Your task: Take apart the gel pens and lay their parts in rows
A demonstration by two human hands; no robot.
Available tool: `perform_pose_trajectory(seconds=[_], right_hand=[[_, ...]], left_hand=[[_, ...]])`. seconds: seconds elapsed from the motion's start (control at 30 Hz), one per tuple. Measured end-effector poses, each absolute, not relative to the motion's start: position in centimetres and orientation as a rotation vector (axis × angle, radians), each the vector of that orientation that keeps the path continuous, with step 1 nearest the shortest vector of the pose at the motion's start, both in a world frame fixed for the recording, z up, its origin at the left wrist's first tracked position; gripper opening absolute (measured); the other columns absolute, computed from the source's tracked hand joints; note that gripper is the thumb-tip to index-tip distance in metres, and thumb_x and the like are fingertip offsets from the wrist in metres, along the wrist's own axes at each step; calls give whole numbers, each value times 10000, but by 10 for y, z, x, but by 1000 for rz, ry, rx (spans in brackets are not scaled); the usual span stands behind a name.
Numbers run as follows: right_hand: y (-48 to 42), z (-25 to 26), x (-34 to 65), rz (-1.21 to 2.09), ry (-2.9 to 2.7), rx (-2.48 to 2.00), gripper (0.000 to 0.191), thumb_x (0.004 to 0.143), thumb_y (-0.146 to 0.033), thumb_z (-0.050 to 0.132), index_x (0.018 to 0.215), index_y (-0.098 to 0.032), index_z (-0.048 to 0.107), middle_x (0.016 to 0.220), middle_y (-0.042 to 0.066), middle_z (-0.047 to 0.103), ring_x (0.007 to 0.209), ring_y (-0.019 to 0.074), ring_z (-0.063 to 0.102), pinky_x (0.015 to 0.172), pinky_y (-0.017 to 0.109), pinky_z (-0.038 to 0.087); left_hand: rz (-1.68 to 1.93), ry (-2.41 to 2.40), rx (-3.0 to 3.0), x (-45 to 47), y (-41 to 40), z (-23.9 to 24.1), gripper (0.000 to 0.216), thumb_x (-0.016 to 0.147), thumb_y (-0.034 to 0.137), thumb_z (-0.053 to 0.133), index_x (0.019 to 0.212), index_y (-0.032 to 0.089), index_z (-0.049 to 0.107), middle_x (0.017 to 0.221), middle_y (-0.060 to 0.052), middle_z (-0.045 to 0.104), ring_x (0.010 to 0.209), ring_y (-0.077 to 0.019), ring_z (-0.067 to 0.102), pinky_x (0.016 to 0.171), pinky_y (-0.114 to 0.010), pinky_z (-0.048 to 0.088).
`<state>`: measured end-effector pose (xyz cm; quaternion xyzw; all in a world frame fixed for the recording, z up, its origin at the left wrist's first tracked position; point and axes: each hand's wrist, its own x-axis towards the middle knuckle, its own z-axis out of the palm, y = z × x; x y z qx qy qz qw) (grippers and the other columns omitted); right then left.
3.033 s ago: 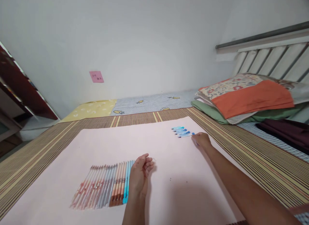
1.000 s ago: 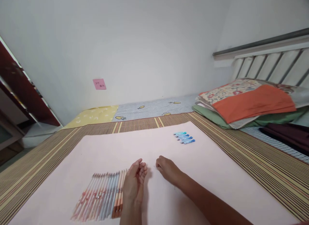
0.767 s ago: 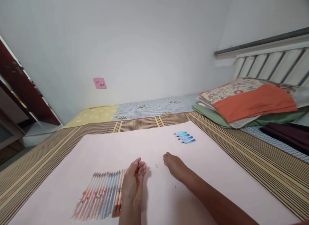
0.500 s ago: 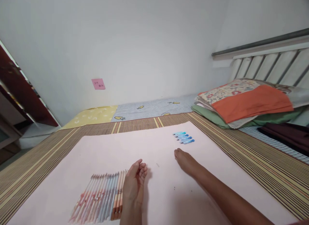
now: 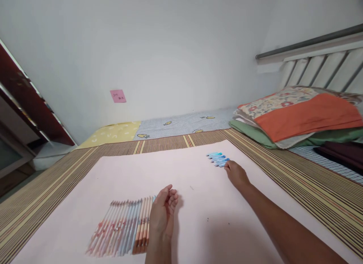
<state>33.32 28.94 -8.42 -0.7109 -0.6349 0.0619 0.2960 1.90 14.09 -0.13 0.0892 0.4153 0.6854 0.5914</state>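
Note:
My left hand rests on its edge on the pink sheet, fingers loosely curled, so whatever is inside is hidden. It stands against the right end of a row of pens, pink, grey, orange and blue, laid side by side. My right hand reaches to the far right of the sheet. Its fingertips are drawn together at the nearest of several small blue pen caps lying in a short row.
The pink sheet lies on a striped woven mat on a bed. Folded orange, floral and green bedding is stacked at the right by a metal headboard. A pink note is on the wall. Dark wooden furniture stands at the left.
My right hand went from beside my left hand out to the row of blue caps at the far right. My left hand stayed by the pens.

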Motion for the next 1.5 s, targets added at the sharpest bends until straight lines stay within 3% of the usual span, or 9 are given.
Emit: perform_pose_trajectory(seconds=[0.37,0.57,0.7,0.83,0.97,1.07,1.17,1.5], right_hand=[[275,-83,333,289,-1447,-1803,103,835,-261,521,800,-223,609,745,41,687,680,199,609,632,289,413],[247,-72,299,413,-1593,-1638,191,843,-308,496,813,-222,664,813,39,716,760,208,637,689,288,445],[229,-53,243,565,-1942,-1420,204,877,-234,466,779,-214,643,874,37,687,810,180,611,740,273,417],[218,-43,197,562,-2239,-1474,139,846,-118,504,801,-203,604,933,43,640,781,159,556,698,265,349],[218,-46,181,573,-2248,-1555,164,861,-83,479,847,-209,583,853,38,619,731,167,512,645,270,296],[226,-48,178,575,-2258,-1585,181,794,-29,505,801,-198,568,831,39,614,709,160,487,627,270,270],[235,-47,167,579,-2269,-1565,206,734,10,524,780,-185,575,837,42,628,726,152,502,633,261,278],[236,-52,90,591,-2283,-1403,212,810,-10,519,864,-185,626,914,50,661,786,162,569,684,267,341]], left_hand=[[1625,946,218,8,143,-6,210,960,33,522,891,54,719,701,-99,719,560,-115,675,534,-174,577],[1627,929,215,7,143,-7,222,962,34,512,892,57,721,712,-102,718,571,-118,679,543,-175,581],[1650,921,196,1,141,-1,220,960,29,511,895,49,720,714,-104,712,570,-121,678,539,-179,580],[1710,928,146,-16,140,6,229,959,19,497,892,51,713,701,-95,701,552,-115,667,522,-170,570],[1772,897,105,-33,139,9,216,958,18,496,902,55,702,711,-79,691,563,-108,662,530,-169,573],[1799,878,99,-37,138,9,198,954,20,508,917,57,699,723,-72,689,581,-102,661,534,-159,567],[1803,884,99,-37,137,10,194,951,26,510,914,64,697,723,-70,687,583,-100,654,531,-156,562],[1804,887,96,-34,137,11,159,918,36,545,908,70,700,726,-72,677,574,-107,643,536,-170,559]])
